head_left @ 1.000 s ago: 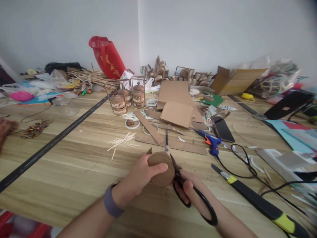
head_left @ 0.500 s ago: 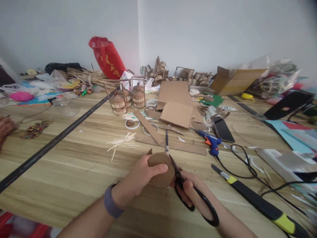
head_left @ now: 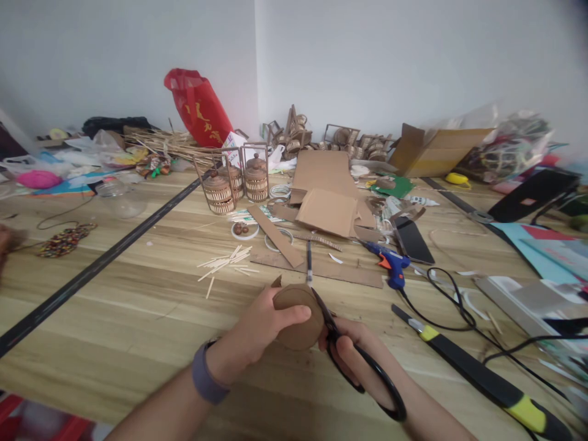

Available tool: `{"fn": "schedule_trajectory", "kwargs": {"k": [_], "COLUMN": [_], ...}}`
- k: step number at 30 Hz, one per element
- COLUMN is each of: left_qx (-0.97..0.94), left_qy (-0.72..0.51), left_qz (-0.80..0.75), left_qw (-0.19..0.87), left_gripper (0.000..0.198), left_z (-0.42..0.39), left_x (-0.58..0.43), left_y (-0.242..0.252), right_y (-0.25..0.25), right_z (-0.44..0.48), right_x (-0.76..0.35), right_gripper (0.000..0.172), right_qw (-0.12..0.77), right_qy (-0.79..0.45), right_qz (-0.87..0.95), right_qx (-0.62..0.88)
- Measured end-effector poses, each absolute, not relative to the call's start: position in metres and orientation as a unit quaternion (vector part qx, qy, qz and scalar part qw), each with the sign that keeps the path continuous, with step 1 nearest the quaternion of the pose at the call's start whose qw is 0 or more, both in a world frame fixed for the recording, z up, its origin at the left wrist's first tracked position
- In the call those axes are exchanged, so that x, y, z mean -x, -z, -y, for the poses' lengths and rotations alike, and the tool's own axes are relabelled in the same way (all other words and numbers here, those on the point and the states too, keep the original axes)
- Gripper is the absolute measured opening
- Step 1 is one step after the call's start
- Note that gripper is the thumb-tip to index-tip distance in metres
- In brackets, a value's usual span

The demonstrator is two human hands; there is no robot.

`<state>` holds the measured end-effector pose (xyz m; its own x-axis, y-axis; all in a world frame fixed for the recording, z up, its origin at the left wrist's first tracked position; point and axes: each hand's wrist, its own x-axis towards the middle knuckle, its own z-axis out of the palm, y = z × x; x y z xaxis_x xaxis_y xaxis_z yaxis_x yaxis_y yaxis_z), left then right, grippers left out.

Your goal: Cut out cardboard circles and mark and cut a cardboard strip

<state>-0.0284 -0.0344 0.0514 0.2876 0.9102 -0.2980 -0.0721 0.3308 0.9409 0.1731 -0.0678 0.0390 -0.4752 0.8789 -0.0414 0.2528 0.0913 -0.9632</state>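
The left hand [head_left: 255,337] is closed around a brown cardboard circle [head_left: 294,318], with the thumb on top. The circle is low in the middle of the view, just above the wooden table [head_left: 138,306]. The right hand [head_left: 351,358] sits at 4 o'clock from the circle and holds black scissors [head_left: 327,320], fingers in the loops. The blades touch the circle's right edge. A pen [head_left: 309,260] lies at 12 o'clock, little sticks [head_left: 227,260] at 10 o'clock, and a blue glue gun [head_left: 391,264] at 2 o'clock.
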Motion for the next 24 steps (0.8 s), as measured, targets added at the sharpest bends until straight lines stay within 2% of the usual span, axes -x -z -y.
{"fn": "schedule_trajectory", "kwargs": {"k": [16, 24], "left_qx": [-0.425, -0.439], "left_qy": [-0.362, -0.352], "left_qz": [-0.515, -0.509], "left_qw": [0.65, 0.651], "left_gripper": [0.044, 0.042], "left_z": [0.0345, 0.0335], "left_x": [0.0309, 0.0322], "left_y": [-0.0505, -0.0518], "right_y": [-0.0462, -0.0442], "right_z": [0.0659, 0.0656], "right_x": [-0.1707, -0.1718], "right_gripper": [0.076, 0.077], "right_qw": [0.276, 0.271], "right_qy": [-0.507, -0.51], "right_qz": [0.691, 0.691], "right_qx": [0.436, 0.435]}}
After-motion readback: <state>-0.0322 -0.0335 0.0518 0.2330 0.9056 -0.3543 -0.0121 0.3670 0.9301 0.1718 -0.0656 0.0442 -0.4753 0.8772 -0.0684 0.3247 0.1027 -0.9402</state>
